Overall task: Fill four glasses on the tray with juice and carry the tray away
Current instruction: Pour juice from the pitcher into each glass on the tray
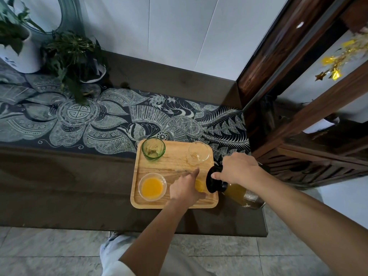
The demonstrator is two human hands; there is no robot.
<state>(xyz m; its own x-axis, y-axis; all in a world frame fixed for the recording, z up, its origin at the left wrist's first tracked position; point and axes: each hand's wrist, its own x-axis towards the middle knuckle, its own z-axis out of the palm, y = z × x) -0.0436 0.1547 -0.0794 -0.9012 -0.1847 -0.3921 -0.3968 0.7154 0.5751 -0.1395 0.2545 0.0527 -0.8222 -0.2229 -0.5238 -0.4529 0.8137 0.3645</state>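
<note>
A long dark table (pixel 59 186) runs across the view against a white wall, with a patterned dark cloth (pixel 99 120) laid along its back half. Two potted plants (pixel 67 54) stand at the far left end, and a dark wooden cabinet (pixel 298 116) rises on the right.

One wooden tray (pixel 175 164) sits at the table's right end, its long side running away from the person. Four glasses stand on it, one near each corner. The green glass (pixel 153 149) at the far left looks empty. The clear glass (pixel 199 152) at the far right shows only a trace of liquid at the bottom. The near left glass (pixel 152 186) holds orange juice. The near right glass (pixel 199 185) also shows orange juice, though it is mostly hidden behind the hand.

One juice bottle (pixel 239 193) lies tilted almost flat, its long axis running right to left, the black top (pixel 212 179) pointing left over the near right glass.

The right hand (pixel 237 169) is wrapped around the bottle's neck, holding it. The left hand (pixel 186 186) curls around the near right glass, steadying it, with the index finger stretched out toward the middle of the tray.
</note>
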